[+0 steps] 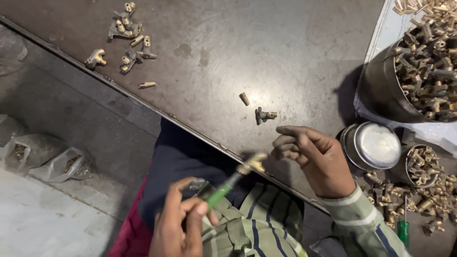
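While left hand (183, 223) grips one green screwdriver (223, 188), two brass parts (259, 108) lie ahead.

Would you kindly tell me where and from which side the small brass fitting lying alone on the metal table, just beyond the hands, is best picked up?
Probably by its grey body end, pinched from above. The brass fitting lies flat on the table, its ribbed stem pointing right, with bare surface all round except a loose brass pin up-left. The right hand is nearest and looks empty; the left hand holds a green-handled screwdriver.
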